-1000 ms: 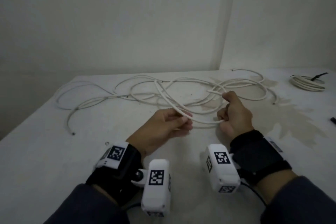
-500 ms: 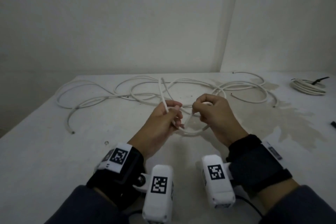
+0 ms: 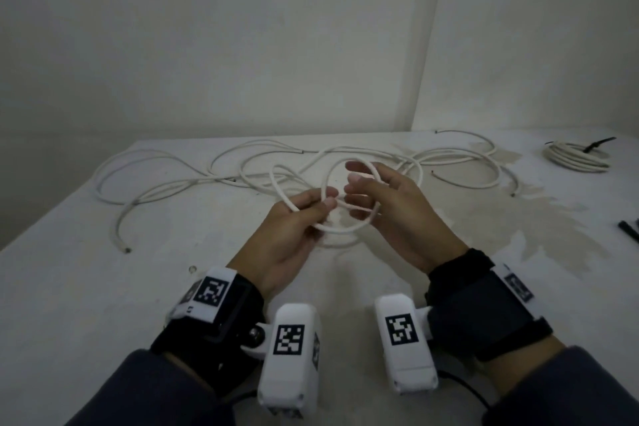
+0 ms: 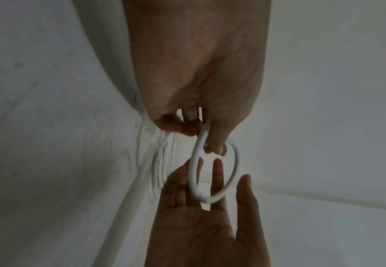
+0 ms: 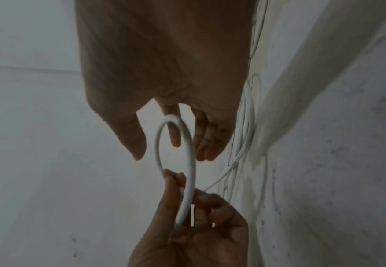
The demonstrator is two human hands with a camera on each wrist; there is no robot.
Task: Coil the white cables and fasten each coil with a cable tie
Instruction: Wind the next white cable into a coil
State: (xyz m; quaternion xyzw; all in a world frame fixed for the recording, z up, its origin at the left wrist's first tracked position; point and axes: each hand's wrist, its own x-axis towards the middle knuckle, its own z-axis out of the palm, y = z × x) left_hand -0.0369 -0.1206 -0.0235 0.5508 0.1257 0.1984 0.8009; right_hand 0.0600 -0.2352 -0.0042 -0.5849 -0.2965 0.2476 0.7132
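My left hand [image 3: 323, 202] pinches a white cable between thumb and fingers where it crosses itself into a small loop [image 3: 340, 229]. My right hand [image 3: 356, 180] is open, with straight fingers spread inside and beside that loop. In the left wrist view the left hand [image 4: 201, 133] grips the loop [image 4: 193, 180] above the flat palm of the right hand [image 4: 210, 216]. From the right wrist, the loop [image 5: 188, 155] runs past the right fingers [image 5: 174, 137] down into the left hand [image 5: 187, 204]. The rest of the cables [image 3: 221, 180] sprawl loose behind the hands.
The white table [image 3: 86, 287] is stained at the right and meets a wall corner at the back. A finished coil with a black tie [image 3: 577, 157] lies at the far right. Black cable ties [image 3: 629, 230] lie at the right edge.
The right hand has let go of the cable and straightened its fingers. The cable now stands as a small loop in the left hand's pinch. Both hands rose slightly.
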